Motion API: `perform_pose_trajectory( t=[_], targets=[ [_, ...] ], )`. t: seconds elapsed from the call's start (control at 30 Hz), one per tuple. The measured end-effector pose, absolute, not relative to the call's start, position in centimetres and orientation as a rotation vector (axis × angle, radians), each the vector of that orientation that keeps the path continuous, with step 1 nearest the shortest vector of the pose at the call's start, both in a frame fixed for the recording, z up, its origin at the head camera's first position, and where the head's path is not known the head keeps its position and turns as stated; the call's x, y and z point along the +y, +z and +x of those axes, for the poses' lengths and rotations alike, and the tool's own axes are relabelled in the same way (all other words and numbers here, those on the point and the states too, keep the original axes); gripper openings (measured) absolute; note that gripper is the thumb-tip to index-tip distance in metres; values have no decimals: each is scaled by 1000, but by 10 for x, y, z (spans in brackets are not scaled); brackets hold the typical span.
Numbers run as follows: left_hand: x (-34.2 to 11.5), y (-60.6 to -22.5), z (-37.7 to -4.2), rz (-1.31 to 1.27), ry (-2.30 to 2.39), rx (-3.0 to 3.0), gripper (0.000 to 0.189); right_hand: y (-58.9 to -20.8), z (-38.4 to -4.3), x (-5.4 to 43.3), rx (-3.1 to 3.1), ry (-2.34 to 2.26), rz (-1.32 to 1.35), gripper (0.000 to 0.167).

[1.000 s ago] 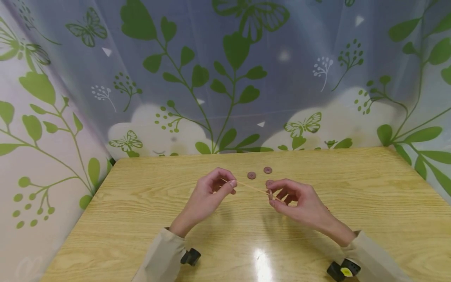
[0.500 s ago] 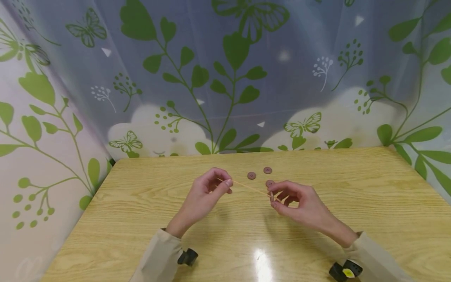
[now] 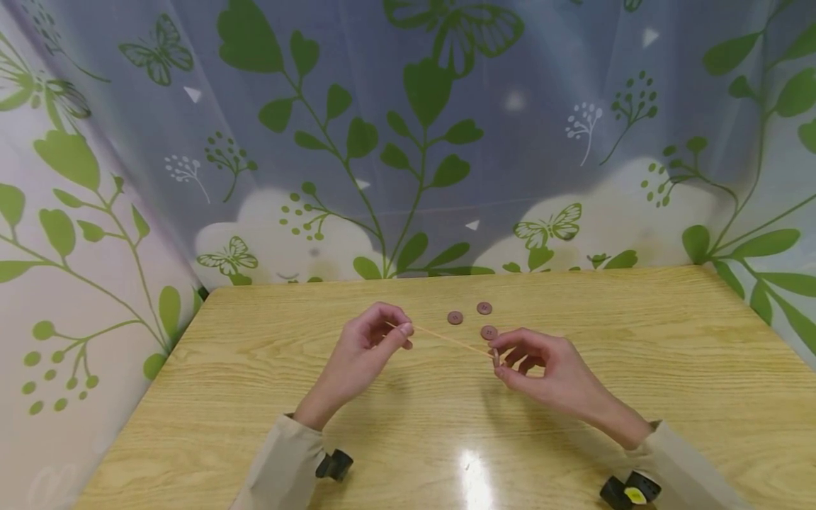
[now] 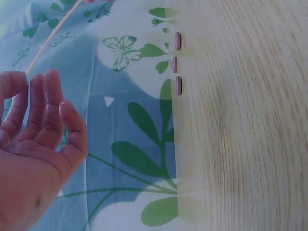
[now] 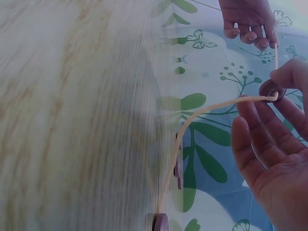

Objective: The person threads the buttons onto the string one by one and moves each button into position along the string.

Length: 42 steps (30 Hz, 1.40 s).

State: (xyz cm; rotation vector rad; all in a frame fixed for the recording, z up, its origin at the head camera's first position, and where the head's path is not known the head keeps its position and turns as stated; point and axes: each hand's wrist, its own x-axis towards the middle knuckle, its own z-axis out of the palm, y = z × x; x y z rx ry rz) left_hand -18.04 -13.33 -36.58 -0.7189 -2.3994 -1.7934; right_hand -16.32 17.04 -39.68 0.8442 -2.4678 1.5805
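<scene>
My left hand [image 3: 358, 354] pinches a thin pale-orange cord [image 3: 451, 339] between thumb and forefinger above the table, its other fingers loosely bent. The cord slants down taut to a brown button [image 3: 496, 358], which my right hand [image 3: 553, 367] pinches by its edge, held upright. In the right wrist view the cord passes through the held button [image 5: 272, 91], and its tail hangs toward another button [image 5: 161, 222]; whether they are joined I cannot tell. Three brown buttons lie flat beyond my hands: a left one [image 3: 455, 318], a back one [image 3: 484, 308] and a near one [image 3: 489, 332].
The wood-grain table [image 3: 255, 354] spreads under both hands. A curtain [image 3: 408, 142] printed with leaves and butterflies hangs at its back edge and along the sides. Dark wrist cameras sit at both sleeves.
My left hand has moved left and slightly back, drawing more cord out between the hands. The right hand has shifted slightly right with the button; the buttons on the table have stayed put.
</scene>
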Motion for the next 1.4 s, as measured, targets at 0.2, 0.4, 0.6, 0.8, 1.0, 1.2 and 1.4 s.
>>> perform_pose_trajectory(
  t=[0.2,0.4,0.6,0.8,1.0,1.2,1.4],
  targets=[
    [-136,-364,-182,-713,-1773,-2396,9,-396,-163,173,-2478,1570,831,24],
    [-139,-364,-183,-689,-1767,-2407,10,-397,-164,176,-2486,1551,837,24],
    [-142,-364,-185,-672,-1763,-2409,11,-397,-164,178,-2499,1518,838,23],
    [-146,-364,-187,-656,-1777,-2394,11,-398,-165,181,-2498,1493,841,23],
    [-149,-365,-187,-641,-1787,-2390,11,-399,-164,184,-2495,1494,859,23],
    [-151,-366,-186,-640,-1776,-2383,11,-401,-164,187,-2534,1500,836,22],
    [-153,-365,-185,-624,-1778,-2388,11,-402,-163,192,-2623,1549,751,23]
  ],
)
